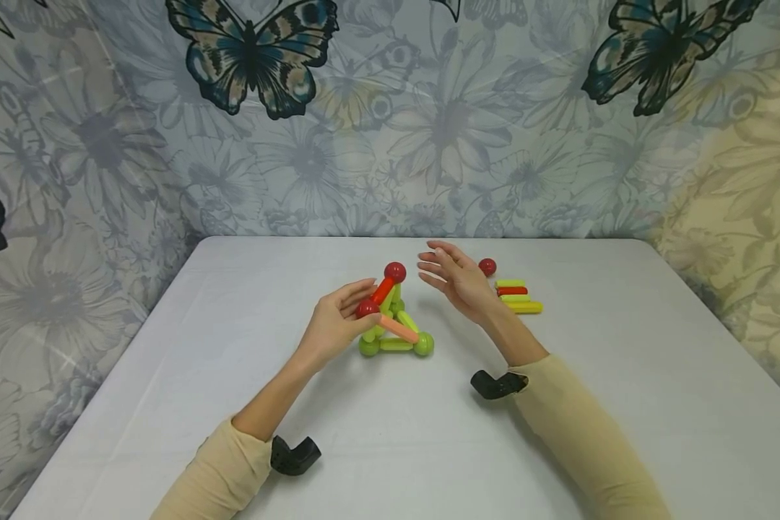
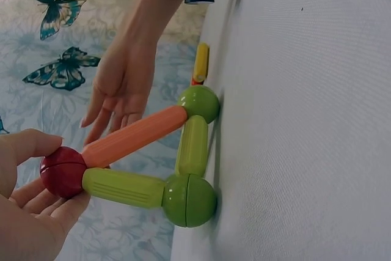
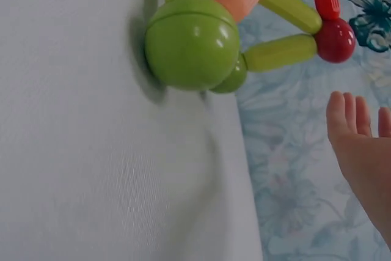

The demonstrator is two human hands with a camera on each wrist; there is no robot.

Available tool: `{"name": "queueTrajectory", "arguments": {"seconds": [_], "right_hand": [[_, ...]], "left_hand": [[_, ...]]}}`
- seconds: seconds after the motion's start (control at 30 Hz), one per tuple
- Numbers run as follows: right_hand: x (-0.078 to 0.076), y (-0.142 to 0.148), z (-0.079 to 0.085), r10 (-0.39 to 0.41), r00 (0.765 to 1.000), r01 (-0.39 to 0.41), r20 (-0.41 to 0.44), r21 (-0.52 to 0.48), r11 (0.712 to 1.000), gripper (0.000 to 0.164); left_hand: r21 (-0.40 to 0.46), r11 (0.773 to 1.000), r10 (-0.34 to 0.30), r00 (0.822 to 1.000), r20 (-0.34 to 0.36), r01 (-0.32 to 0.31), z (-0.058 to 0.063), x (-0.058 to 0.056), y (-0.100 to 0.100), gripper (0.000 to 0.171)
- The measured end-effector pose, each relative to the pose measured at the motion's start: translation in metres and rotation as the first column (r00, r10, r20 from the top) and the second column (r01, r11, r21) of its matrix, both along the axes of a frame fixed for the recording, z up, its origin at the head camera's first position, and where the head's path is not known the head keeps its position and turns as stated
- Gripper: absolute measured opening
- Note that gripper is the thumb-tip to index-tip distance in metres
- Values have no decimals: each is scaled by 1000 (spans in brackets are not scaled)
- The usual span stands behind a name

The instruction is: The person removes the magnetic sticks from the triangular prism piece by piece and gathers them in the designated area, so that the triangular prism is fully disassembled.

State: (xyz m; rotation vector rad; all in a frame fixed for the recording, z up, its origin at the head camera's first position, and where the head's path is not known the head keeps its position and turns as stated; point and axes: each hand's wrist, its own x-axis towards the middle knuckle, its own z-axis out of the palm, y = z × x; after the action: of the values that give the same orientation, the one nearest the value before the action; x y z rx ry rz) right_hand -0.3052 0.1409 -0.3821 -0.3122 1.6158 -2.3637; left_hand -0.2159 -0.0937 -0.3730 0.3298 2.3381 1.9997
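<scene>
Standing on its green balls [image 1: 424, 344], the frame [image 1: 396, 345] is out on the table [image 1: 390, 448], toward the far side. I've got the left hand [image 1: 335, 319] pinching the near red ball [image 1: 367, 309] up top, thumb one side, fingers the other. From there the red bar [image 1: 383, 291] runs away and a bit right to the far red ball [image 1: 395, 272], so I'd call left the closer hand. My right hand [image 1: 463, 286] hangs off to the right, fingers loosely spread, holding nothing. Loose rods [image 1: 526, 308] and a loose ball [image 1: 487, 267] lie past it.
</scene>
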Motion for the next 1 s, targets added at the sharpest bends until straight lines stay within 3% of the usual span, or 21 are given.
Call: {"name": "queueTrajectory", "arguments": {"seconds": [0.17,0.3,0.57,0.8,0.87,1.0], "right_hand": [[1,-15,-4,60,993,-56,-103,42,998,35],[0,-20,-6,94,968,-56,-232,163,985,37],[0,-24,-9,163,872,51,-461,417,907,41],[6,-30,-6,200,791,76,-577,418,905,44],[12,-31,1,212,774,96,-597,442,892,43],[8,-30,-4,244,720,140,-650,481,866,43]], "left_hand": [[4,1000,-5,1000,8,5,0,0,0,54],[1,1000,-12,1000,-1,12,0,0,0,54],[-7,1000,-14,1000,-7,14,0,0,0,54],[-25,1000,-5,1000,-5,5,0,1,0,53],[-23,1000,-6,1000,-6,6,0,1,0,54],[-13,1000,-11,1000,-10,11,1,1,0,55]]}}
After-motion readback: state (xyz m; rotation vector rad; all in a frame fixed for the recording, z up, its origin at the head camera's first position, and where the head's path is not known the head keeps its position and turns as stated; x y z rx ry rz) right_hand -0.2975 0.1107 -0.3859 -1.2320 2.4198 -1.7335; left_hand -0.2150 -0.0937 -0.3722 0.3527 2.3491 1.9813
